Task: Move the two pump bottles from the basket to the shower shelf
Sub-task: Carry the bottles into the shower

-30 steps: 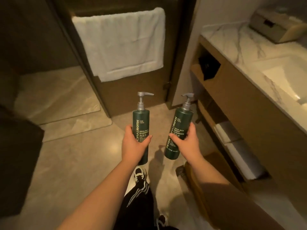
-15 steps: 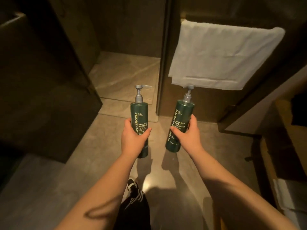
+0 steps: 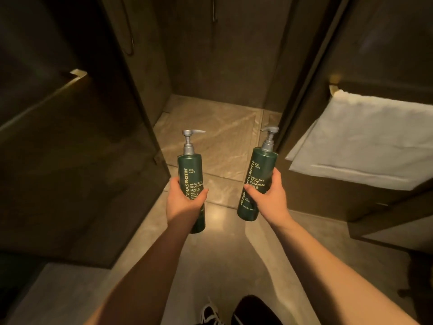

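I hold two dark green pump bottles with grey pumps out in front of me, over the floor at the shower entrance. My left hand (image 3: 184, 200) grips the shampoo bottle (image 3: 190, 170) around its lower half, and it stands upright. My right hand (image 3: 269, 198) grips the body cleanser bottle (image 3: 261, 165), which tilts slightly to the right. The two bottles are a hand's width apart and do not touch. No basket and no shelf shows in the view.
The open shower stall (image 3: 210, 137) with a marbled floor lies straight ahead. A dark glass panel (image 3: 70, 160) stands at the left. A white towel (image 3: 365, 141) hangs on a rail at the right. A shower hose (image 3: 127, 31) hangs on the left wall.
The view has swung left, so the vanity left the frame, the towel slid to the right and the shower opening came to the centre. Both hands kept their grip on the bottles.
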A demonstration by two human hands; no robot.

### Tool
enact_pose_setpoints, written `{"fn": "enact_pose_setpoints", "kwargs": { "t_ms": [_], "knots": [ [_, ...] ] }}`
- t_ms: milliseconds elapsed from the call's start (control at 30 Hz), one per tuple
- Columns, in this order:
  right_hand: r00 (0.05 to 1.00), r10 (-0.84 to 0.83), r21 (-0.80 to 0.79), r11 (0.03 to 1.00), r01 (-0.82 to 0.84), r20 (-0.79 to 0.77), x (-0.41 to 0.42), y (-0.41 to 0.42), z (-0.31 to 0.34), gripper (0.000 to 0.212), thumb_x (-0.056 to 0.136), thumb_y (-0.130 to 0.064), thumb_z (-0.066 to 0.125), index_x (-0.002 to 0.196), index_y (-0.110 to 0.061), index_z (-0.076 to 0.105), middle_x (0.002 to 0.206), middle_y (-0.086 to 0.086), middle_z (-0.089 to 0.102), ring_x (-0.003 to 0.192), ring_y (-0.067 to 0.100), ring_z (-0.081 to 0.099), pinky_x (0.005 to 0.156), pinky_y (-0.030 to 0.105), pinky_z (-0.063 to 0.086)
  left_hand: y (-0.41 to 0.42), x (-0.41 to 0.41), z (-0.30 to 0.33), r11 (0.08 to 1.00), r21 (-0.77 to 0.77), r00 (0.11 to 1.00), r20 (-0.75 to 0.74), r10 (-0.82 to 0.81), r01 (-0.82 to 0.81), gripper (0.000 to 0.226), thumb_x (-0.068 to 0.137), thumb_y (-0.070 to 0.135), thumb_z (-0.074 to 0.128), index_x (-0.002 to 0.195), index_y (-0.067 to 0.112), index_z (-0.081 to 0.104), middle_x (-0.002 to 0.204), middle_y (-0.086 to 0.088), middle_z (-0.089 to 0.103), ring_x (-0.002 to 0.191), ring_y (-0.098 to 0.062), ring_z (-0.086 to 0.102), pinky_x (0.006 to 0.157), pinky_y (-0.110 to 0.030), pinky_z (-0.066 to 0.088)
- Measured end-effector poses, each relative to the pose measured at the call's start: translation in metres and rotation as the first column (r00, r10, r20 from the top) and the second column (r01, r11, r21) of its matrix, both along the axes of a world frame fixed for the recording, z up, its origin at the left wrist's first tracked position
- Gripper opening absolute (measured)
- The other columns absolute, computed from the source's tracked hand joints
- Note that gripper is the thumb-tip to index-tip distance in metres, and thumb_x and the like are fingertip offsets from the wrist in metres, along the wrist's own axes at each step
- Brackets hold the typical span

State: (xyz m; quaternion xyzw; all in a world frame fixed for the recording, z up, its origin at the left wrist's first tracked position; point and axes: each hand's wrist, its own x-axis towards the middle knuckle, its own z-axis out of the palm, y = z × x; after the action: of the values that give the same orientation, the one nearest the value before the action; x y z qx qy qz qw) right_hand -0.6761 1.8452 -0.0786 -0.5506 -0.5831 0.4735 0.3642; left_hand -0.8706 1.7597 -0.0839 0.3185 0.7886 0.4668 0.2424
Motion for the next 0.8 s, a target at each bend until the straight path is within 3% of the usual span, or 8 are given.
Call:
{"fn": "enact_pose_setpoints", "kwargs": {
  "t_ms": [233,333,433,667,800],
  "knots": [
    [1.0,0.018,-0.03,0.999,-0.017,0.014,-0.052,0.103,-0.001,0.076,0.069,-0.026,0.079,0.129,-0.041,0.034,0.096,-0.029,0.055,0.084,-0.011,0.056,0.071,0.016,0.04,0.094,-0.041,-0.004,0.999,0.021,0.999,-0.036,0.025,-0.024,0.063,0.067,0.034,0.082,0.116,0.025,0.043,0.096,0.007,0.057,0.083,-0.012,0.057,0.067,-0.028,0.042],
    [1.0,0.021,-0.029,0.999,-0.02,0.015,-0.076,0.162,-0.002,0.079,0.07,-0.026,0.078,0.133,-0.039,0.032,0.097,-0.032,0.05,0.087,-0.002,0.054,0.078,0.025,0.042,0.148,-0.062,-0.007,0.999,0.028,0.998,-0.05,0.033,-0.032,0.063,0.066,0.037,0.082,0.114,0.028,0.042,0.1,0.006,0.057,0.085,-0.013,0.056,0.063,-0.026,0.041],
    [0.997,0.083,0.006,0.997,-0.083,0.007,-0.099,0.228,0.002,0.078,0.073,-0.024,0.077,0.137,-0.033,0.032,0.108,-0.022,0.052,0.103,0.009,0.052,0.087,0.036,0.044,0.209,-0.084,-0.003,0.998,0.031,0.997,-0.052,0.059,-0.058,0.062,0.066,0.039,0.082,0.11,0.033,0.039,0.098,0.009,0.055,0.086,-0.01,0.054,0.059,-0.022,0.037],
    [0.983,0.181,0.045,0.983,-0.181,-0.006,-0.149,0.369,0.032,0.076,0.073,-0.023,0.077,0.136,-0.03,0.035,0.111,-0.017,0.055,0.101,0.007,0.054,0.087,0.035,0.046,0.337,-0.127,0.024,0.989,0.028,0.988,-0.034,0.149,-0.148,0.066,0.065,0.045,0.08,0.114,0.031,0.039,0.094,0.015,0.053,0.08,-0.007,0.053,0.06,-0.027,0.038],
    [0.976,0.218,0.065,0.974,-0.218,0.015,-0.185,0.428,0.042,0.077,0.072,-0.025,0.077,0.136,-0.031,0.034,0.113,-0.016,0.053,0.104,0.01,0.053,0.089,0.037,0.045,0.386,-0.156,0.038,0.98,0.066,0.981,-0.042,0.19,-0.187,0.065,0.066,0.043,0.08,0.115,0.03,0.038,0.092,0.018,0.05,0.077,0.003,0.049,0.057,-0.02,0.035]
  ]
}}
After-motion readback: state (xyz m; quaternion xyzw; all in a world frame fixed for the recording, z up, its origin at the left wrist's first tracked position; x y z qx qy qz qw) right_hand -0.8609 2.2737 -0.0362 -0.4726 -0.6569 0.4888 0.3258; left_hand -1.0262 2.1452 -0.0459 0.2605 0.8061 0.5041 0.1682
